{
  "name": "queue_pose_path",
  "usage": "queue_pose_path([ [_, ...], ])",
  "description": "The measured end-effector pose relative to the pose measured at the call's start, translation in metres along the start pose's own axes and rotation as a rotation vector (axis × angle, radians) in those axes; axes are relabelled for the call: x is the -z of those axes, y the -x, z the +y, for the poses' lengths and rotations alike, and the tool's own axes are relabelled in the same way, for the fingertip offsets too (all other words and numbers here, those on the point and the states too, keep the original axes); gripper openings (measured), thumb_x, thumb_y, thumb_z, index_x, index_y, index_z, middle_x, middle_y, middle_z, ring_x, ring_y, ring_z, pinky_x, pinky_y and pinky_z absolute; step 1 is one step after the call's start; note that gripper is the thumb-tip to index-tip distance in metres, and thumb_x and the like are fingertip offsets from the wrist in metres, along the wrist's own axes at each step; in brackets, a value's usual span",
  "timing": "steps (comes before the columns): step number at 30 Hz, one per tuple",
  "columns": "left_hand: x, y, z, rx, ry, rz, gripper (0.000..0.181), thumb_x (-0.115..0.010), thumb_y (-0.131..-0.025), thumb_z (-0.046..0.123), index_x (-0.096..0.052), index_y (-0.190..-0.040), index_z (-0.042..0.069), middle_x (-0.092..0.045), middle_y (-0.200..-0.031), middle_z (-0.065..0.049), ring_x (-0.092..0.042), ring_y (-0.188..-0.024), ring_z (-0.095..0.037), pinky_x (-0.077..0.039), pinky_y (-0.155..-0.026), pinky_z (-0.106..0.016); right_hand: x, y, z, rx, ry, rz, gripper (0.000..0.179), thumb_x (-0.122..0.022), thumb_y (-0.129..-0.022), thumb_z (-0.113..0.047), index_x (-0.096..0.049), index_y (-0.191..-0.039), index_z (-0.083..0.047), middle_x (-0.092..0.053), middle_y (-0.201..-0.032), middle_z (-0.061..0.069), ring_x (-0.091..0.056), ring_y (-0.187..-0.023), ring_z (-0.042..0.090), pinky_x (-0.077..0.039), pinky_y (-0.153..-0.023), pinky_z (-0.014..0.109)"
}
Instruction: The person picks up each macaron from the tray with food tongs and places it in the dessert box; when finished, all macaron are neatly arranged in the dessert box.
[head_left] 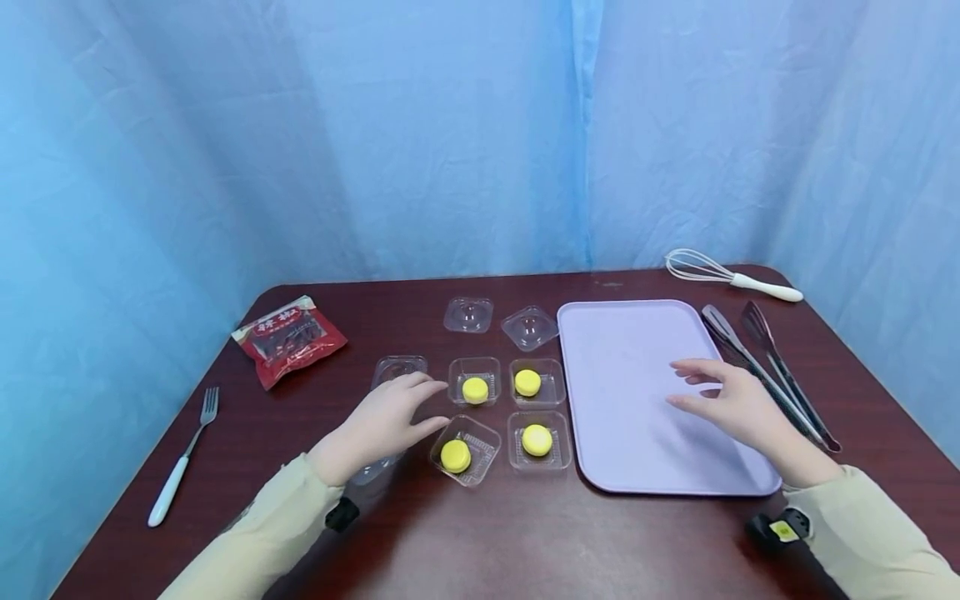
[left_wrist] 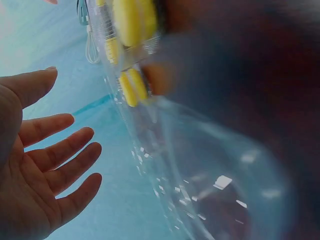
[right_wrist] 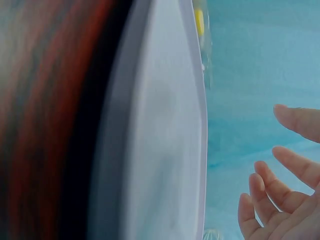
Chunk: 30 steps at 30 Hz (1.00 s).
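My left hand (head_left: 390, 421) hovers with spread fingers over clear plastic lids (head_left: 401, 367) left of the boxes, holding nothing. Its fingertips are near a clear square box (head_left: 486, 450) with a yellow macaron (head_left: 455, 456) in it. Three more clear boxes stand beside that one, each with a macaron: back left (head_left: 475, 390), back right (head_left: 527, 382) and front right (head_left: 537, 440). Over the right part of the lilac tray (head_left: 622, 392) is my right hand (head_left: 723, 404), fingers apart and relaxed, with nothing in it. In the left wrist view the palm (left_wrist: 30, 185) shows bare.
Two clear lids, one (head_left: 468, 315) and another (head_left: 530, 327), lie behind the boxes. A red food packet (head_left: 291, 340) and a fork (head_left: 186, 458) lie at the left. Tongs (head_left: 780, 383) rest right of the tray, and a whisk (head_left: 735, 277) lies at the back right.
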<state>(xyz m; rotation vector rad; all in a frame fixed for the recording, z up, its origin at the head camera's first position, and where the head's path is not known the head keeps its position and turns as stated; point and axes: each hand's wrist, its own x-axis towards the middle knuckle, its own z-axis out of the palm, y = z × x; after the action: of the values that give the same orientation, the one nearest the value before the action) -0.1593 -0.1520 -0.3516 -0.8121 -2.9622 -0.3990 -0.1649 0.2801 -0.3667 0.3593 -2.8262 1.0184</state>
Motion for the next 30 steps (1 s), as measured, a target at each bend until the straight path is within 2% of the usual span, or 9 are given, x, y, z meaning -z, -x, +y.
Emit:
queue_pose_path([
  [2,-0.001,0.009,-0.003,0.01,-0.003,0.012,0.051,-0.074,-0.081,0.032,-0.061,-0.124,0.008,-0.063,-0.117,-0.008,-0.06,-0.107,-0.023,-0.049,-0.093,-0.042,-0.003,0.001,-0.006,0.002,0.005,-0.026,0.049,-0.074,-0.082,-0.023,-0.061,-0.121,0.002,-0.064,-0.116,0.021,-0.061,-0.099,0.023,-0.054,-0.081,0.037],
  [4,-0.002,0.017,-0.007,0.012,-0.012,0.031,0.051,-0.075,-0.081,0.032,-0.061,-0.124,0.008,-0.062,-0.115,-0.008,-0.061,-0.105,-0.022,-0.05,-0.092,-0.042,-0.007,0.002,-0.01,0.007,0.009,-0.055,0.049,-0.073,-0.083,-0.024,-0.06,-0.122,0.001,-0.063,-0.117,0.02,-0.059,-0.102,0.033,-0.051,-0.083,0.047],
  [9,-0.004,0.032,-0.014,0.023,-0.045,0.053,0.048,-0.076,-0.079,0.03,-0.063,-0.12,0.008,-0.063,-0.11,-0.007,-0.061,-0.096,-0.02,-0.052,-0.088,-0.042,-0.017,0.003,-0.016,0.05,-0.016,-0.086,0.045,-0.073,-0.083,-0.02,-0.061,-0.121,0.001,-0.064,-0.115,0.019,-0.06,-0.1,0.032,-0.052,-0.082,0.048],
  [14,-0.005,0.043,-0.017,0.073,-0.063,-0.008,0.049,-0.075,-0.08,0.031,-0.063,-0.121,0.008,-0.062,-0.106,-0.005,-0.06,-0.09,-0.017,-0.053,-0.084,-0.039,-0.027,0.002,-0.022,0.085,-0.027,-0.088,0.043,-0.075,-0.08,-0.018,-0.063,-0.118,0.0,-0.067,-0.109,0.017,-0.062,-0.096,0.03,-0.053,-0.078,0.043],
  [22,-0.008,0.051,-0.016,0.151,-0.018,-0.083,0.053,-0.076,-0.079,0.03,-0.06,-0.124,0.006,-0.06,-0.107,-0.006,-0.06,-0.092,-0.016,-0.054,-0.083,-0.038,-0.034,0.002,-0.033,0.114,-0.049,-0.117,0.044,-0.076,-0.079,-0.017,-0.063,-0.117,0.0,-0.068,-0.105,0.015,-0.063,-0.094,0.03,-0.053,-0.077,0.042],
  [25,-0.01,0.055,-0.016,0.184,-0.002,-0.108,0.057,-0.076,-0.078,0.032,-0.058,-0.126,0.007,-0.06,-0.11,-0.007,-0.06,-0.095,-0.018,-0.053,-0.085,-0.039,-0.037,0.001,-0.036,0.123,-0.053,-0.122,0.043,-0.076,-0.079,-0.016,-0.063,-0.117,0.001,-0.068,-0.105,0.015,-0.063,-0.094,0.03,-0.053,-0.077,0.042],
  [30,-0.012,0.062,-0.018,0.182,0.015,-0.128,0.064,-0.077,-0.078,0.03,-0.053,-0.132,0.006,-0.057,-0.125,-0.015,-0.058,-0.113,-0.03,-0.049,-0.092,-0.049,-0.041,0.001,-0.041,0.135,-0.049,-0.136,0.043,-0.077,-0.078,-0.016,-0.064,-0.116,0.001,-0.068,-0.104,0.015,-0.063,-0.094,0.03,-0.053,-0.077,0.042],
])
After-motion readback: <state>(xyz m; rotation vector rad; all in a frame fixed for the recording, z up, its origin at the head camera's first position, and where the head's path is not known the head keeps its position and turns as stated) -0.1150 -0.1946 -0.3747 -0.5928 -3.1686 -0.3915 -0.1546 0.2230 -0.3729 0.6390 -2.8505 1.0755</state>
